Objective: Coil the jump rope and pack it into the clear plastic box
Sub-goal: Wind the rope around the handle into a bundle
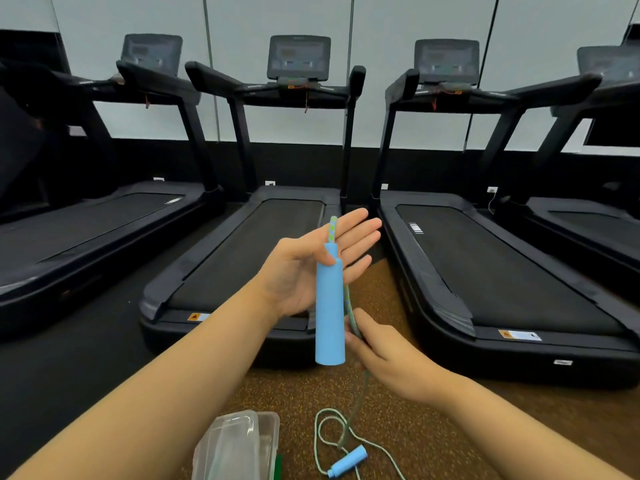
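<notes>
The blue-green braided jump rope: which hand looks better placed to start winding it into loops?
Probably the right hand: it pinches the blue-green braided jump rope beside the blue cylindrical handle, with slack trailing to the floor. The left hand is busy pinning that handle with its thumb.

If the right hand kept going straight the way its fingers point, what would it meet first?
Most likely the blue handle held upright by the left hand; the right hand, pinching the rope, points up-left at its lower part, though depth is unclear.
</notes>
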Motion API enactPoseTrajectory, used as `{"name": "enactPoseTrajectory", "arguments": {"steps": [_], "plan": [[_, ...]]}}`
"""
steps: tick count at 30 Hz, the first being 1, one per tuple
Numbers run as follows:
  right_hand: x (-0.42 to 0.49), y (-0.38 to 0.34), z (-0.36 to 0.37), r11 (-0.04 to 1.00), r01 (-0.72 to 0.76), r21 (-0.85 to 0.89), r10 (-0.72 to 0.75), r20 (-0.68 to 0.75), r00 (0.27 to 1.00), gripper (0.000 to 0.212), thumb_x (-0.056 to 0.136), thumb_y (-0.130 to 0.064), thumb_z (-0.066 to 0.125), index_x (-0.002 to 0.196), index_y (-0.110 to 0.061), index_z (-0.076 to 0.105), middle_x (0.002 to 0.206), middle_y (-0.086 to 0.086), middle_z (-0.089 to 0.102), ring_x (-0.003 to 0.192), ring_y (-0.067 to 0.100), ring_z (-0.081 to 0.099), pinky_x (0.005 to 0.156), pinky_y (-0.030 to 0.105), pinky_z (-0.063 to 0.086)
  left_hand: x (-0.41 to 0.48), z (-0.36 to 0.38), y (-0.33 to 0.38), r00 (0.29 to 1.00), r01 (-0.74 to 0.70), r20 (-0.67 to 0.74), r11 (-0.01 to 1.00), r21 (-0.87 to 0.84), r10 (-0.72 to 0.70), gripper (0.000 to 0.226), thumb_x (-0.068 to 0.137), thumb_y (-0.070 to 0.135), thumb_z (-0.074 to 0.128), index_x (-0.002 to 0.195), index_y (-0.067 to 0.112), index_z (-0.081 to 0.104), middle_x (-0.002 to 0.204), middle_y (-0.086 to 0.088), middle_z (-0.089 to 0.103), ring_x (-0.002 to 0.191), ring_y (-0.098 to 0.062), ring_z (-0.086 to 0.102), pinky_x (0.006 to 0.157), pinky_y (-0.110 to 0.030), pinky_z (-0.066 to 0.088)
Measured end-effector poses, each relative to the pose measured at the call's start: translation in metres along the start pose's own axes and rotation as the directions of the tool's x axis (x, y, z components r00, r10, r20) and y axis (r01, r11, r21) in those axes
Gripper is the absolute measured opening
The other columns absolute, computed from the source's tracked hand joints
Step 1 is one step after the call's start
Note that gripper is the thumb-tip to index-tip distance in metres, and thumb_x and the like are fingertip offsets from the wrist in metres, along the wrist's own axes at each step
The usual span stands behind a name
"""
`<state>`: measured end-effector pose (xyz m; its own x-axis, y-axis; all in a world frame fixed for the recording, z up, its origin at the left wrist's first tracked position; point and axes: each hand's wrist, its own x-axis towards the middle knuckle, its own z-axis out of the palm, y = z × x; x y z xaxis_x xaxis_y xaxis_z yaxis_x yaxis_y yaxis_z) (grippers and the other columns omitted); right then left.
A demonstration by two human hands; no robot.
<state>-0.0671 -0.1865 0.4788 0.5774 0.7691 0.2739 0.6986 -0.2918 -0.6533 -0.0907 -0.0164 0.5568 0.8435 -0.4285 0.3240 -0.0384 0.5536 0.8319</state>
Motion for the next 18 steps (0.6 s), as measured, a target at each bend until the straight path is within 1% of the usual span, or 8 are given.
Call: {"name": "enactPoseTrajectory", "arguments": {"steps": [2,4,8,11,13,16,17,18], "plan": [[-0.006,-0.004,0.0,1.0,0.018,-0.018,-0.018,0.017,1.0,0.019,0.099,-0.036,0.037,0.087,-0.02,0.041,0.07,-0.002,0.046,0.062,0.021,0.043,0.063,0.045,0.043,-0.003,-0.004,0.002,0.997,-0.001,-0.074,0.998,0.07,0.006,0.085,0.059,-0.006,0.048,0.142,0.01,0.038,0.145,-0.009,0.047,0.133,-0.02,0.045,0.111,-0.036,0.035],[-0.011,-0.008,0.0,0.999,0.031,-0.037,-0.03,0.019,0.999,0.025,0.099,-0.037,0.037,0.089,-0.014,0.042,0.068,-0.003,0.044,0.06,0.015,0.041,0.06,0.041,0.04,-0.005,-0.007,0.003,0.992,0.013,-0.127,0.991,0.133,0.004,0.083,0.062,-0.007,0.04,0.142,0.013,0.037,0.145,-0.007,0.047,0.132,-0.018,0.046,0.113,-0.035,0.033],[-0.018,-0.017,-0.003,0.995,0.061,-0.077,-0.059,0.03,0.998,0.027,0.098,-0.039,0.036,0.088,-0.015,0.042,0.065,-0.004,0.042,0.058,0.011,0.037,0.057,0.037,0.035,-0.01,-0.013,0.003,0.982,0.028,-0.189,0.972,0.233,0.017,0.086,0.063,-0.005,0.039,0.145,0.019,0.032,0.142,-0.004,0.051,0.133,-0.016,0.045,0.115,-0.038,0.024],[-0.022,-0.027,-0.006,0.986,0.092,-0.137,-0.088,0.036,0.995,0.028,0.098,-0.04,0.035,0.087,-0.015,0.041,0.066,-0.003,0.044,0.058,0.012,0.038,0.056,0.033,0.034,-0.011,-0.015,0.001,0.987,0.08,-0.159,0.911,0.405,-0.016,0.09,0.064,-0.003,0.041,0.148,0.024,0.023,0.139,0.0,0.055,0.134,-0.013,0.044,0.112,-0.038,0.021],[-0.022,-0.033,-0.011,0.977,0.118,-0.18,-0.116,0.022,0.993,0.029,0.098,-0.04,0.036,0.085,-0.015,0.041,0.064,-0.003,0.044,0.058,0.014,0.04,0.055,0.033,0.035,-0.012,-0.015,-0.003,0.99,0.115,-0.127,0.882,0.456,-0.063,0.09,0.065,-0.005,0.04,0.149,0.022,0.019,0.138,-0.003,0.056,0.132,-0.012,0.046,0.111,-0.035,0.024],[-0.02,-0.04,-0.023,0.952,0.14,-0.27,-0.151,-0.017,0.988,0.03,0.098,-0.041,0.036,0.08,-0.018,0.042,0.063,-0.008,0.045,0.058,0.014,0.044,0.055,0.03,0.036,-0.015,-0.012,-0.01,0.986,0.168,-0.092,0.833,0.527,-0.141,0.085,0.067,-0.008,0.04,0.147,0.019,0.026,0.137,-0.003,0.056,0.13,-0.011,0.047,0.109,-0.025,0.033],[-0.018,-0.044,-0.028,0.939,0.147,-0.311,-0.162,-0.025,0.986,0.029,0.097,-0.041,0.037,0.078,-0.02,0.043,0.063,-0.012,0.046,0.06,0.011,0.047,0.055,0.027,0.036,-0.015,-0.012,-0.013,0.984,0.179,-0.082,0.813,0.555,-0.161,0.083,0.068,-0.008,0.041,0.145,0.02,0.029,0.138,-0.002,0.055,0.13,-0.012,0.048,0.107,-0.025,0.036],[-0.017,-0.046,-0.033,0.925,0.155,-0.347,-0.176,-0.03,0.984,0.027,0.097,-0.04,0.039,0.078,-0.022,0.045,0.065,-0.016,0.048,0.064,0.007,0.05,0.056,0.023,0.037,-0.015,-0.012,-0.015,0.981,0.19,-0.076,0.793,0.579,-0.179,0.08,0.069,-0.007,0.043,0.143,0.021,0.033,0.137,-0.002,0.056,0.127,-0.015,0.051,0.105,-0.028,0.038]]}}
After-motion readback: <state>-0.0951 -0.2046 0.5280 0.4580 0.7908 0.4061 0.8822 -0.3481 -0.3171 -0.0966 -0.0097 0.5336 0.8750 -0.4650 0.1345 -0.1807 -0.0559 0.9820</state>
